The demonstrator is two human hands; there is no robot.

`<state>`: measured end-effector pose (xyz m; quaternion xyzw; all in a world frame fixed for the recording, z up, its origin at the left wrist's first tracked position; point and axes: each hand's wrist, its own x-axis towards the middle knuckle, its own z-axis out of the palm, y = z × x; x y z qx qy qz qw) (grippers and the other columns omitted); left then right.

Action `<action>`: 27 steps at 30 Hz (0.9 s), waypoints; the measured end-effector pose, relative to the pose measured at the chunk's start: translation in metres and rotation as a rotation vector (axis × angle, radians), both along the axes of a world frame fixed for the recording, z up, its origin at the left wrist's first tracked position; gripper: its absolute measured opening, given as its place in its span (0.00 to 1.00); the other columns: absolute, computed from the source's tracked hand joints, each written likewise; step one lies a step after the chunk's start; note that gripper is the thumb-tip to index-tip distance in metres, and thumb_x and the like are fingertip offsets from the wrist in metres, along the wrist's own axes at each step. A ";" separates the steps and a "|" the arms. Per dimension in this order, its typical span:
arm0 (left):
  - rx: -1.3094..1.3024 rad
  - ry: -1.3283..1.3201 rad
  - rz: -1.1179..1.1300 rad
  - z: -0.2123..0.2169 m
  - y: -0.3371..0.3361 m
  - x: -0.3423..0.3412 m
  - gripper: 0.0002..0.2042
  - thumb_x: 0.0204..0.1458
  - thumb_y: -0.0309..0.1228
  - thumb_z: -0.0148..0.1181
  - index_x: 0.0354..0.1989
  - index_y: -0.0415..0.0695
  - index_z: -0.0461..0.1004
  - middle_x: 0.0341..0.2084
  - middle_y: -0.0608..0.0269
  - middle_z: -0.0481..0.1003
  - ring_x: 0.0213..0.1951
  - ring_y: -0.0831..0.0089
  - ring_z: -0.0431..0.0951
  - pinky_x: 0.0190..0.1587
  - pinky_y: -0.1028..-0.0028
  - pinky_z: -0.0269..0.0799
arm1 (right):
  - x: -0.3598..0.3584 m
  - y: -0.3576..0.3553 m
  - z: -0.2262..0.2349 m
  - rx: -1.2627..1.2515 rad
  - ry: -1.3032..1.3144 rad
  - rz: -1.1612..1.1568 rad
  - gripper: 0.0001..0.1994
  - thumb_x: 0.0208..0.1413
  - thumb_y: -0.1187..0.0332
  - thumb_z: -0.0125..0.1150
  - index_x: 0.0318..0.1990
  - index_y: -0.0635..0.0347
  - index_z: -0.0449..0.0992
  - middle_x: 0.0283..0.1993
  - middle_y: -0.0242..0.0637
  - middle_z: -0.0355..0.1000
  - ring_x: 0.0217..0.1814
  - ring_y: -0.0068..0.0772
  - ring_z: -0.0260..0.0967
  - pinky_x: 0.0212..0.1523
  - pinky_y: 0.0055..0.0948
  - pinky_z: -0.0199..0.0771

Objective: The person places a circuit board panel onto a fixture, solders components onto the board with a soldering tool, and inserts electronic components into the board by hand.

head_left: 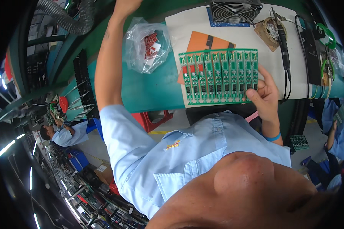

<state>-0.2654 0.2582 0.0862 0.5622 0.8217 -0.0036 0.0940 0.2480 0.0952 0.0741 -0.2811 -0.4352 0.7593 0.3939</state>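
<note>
Right hand: we see the right hand (264,95) clamped on the near right corner of the green circuit panel (219,76), thumb on top, fingers curled under.
Left hand: the left hand (125,5) stretches to the far edge of view; we cannot tell whether it is open or closed.
Panel: it lies flat over the white mat (252,42) on the desk (153,89), a row of narrow boards, with red parts on the left few.
Around: a clear bag of red parts (148,45) sits left of the panel, an orange sheet (202,40) lies under its far edge, and a fan (235,11) and a soldering iron (282,38) lie far right.
</note>
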 end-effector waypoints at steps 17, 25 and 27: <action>0.805 -0.582 0.559 -0.010 -0.028 -0.024 0.22 0.46 0.39 0.70 0.39 0.30 0.76 0.32 0.52 0.78 0.31 0.65 0.78 0.35 0.72 0.76 | -0.002 -0.007 0.002 0.066 -0.049 0.033 0.35 0.57 0.83 0.61 0.71 0.70 0.53 0.46 0.50 0.79 0.35 0.29 0.77 0.36 0.18 0.77; 1.637 -1.068 0.341 0.026 -0.126 -0.022 0.08 0.61 0.27 0.53 0.46 0.39 0.71 0.38 0.58 0.76 0.35 0.70 0.77 0.39 0.74 0.75 | 0.002 -0.023 -0.017 0.150 -0.019 0.048 0.35 0.57 0.82 0.61 0.71 0.69 0.53 0.47 0.50 0.79 0.35 0.29 0.78 0.34 0.18 0.78; 1.778 -1.185 0.368 0.038 -0.140 -0.010 0.07 0.63 0.22 0.49 0.47 0.39 0.69 0.39 0.58 0.76 0.38 0.70 0.78 0.41 0.76 0.77 | 0.002 -0.021 -0.016 0.141 -0.026 0.066 0.35 0.57 0.82 0.61 0.71 0.69 0.53 0.47 0.51 0.79 0.35 0.28 0.78 0.34 0.18 0.78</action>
